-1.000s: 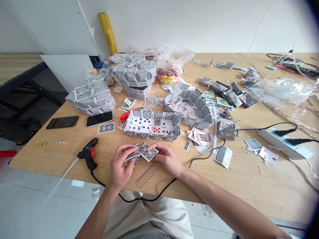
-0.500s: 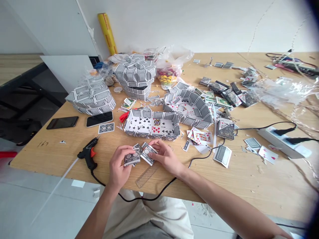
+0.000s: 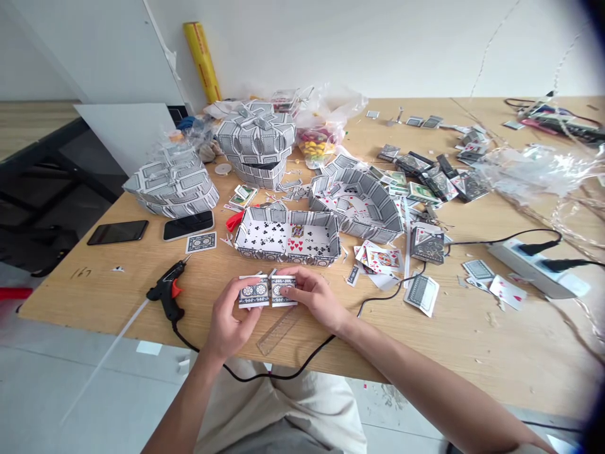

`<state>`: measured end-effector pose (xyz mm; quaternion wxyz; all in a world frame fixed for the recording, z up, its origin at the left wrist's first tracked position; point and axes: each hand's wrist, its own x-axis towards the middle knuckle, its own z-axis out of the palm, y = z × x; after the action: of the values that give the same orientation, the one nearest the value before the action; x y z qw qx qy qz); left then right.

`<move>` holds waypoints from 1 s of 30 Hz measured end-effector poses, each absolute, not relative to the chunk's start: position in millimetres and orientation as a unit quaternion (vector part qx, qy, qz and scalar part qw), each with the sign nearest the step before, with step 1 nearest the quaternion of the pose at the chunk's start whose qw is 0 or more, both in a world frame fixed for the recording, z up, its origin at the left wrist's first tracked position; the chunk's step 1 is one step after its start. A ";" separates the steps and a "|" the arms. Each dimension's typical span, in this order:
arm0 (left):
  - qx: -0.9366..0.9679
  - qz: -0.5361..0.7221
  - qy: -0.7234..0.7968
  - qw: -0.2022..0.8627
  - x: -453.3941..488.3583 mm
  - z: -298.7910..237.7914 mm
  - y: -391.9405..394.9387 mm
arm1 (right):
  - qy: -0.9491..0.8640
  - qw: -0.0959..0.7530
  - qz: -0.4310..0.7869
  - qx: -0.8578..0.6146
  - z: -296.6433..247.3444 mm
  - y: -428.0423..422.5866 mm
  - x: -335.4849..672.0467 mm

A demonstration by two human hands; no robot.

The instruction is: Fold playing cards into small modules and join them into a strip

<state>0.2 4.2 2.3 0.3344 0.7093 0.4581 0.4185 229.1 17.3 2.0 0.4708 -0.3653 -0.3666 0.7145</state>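
Observation:
My left hand (image 3: 231, 318) is closed on a folded playing card (image 3: 254, 292), its patterned grey back facing up. In my right hand (image 3: 314, 296) is a second folded playing card (image 3: 282, 290), pinched between thumb and fingers. The two cards are held side by side, edges close together; whether they touch I cannot tell. Just beyond them stands a rectangular tray made of playing cards (image 3: 287, 255), with card faces showing on its floor. Under my hands a clear ruler (image 3: 278, 331) lies on the table.
A glue gun (image 3: 167, 291) lies at left, its black cord running along the table's front edge. Behind it are two phones (image 3: 189, 226). Card-built boxes (image 3: 258, 139) and a heart-shaped card tray (image 3: 378, 232) stand farther back. A power strip (image 3: 539, 271) sits at right.
Both hands have turned the cards from tilted, partly overlapping positions to level ones, lined up side by side. The things on the table stay where they were.

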 end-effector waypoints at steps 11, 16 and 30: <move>0.602 0.415 0.474 0.490 0.4 3.8 5.3 | -0.359 0.460 0.722 -0.371 0.9 17.7 229.8; 0.608 0.423 0.460 0.489 0.0 2.3 5.3 | -0.486 0.466 0.609 -0.420 -1.3 14.6 232.2; 0.749 0.358 0.440 0.343 2.3 0.5 3.8 | -0.699 0.439 0.382 -0.417 9.5 0.2 230.5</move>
<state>2.3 3.8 0.5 0.3428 0.7488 0.4397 0.3584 230.5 0.2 9.5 0.4389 -0.4166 -0.6987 0.3815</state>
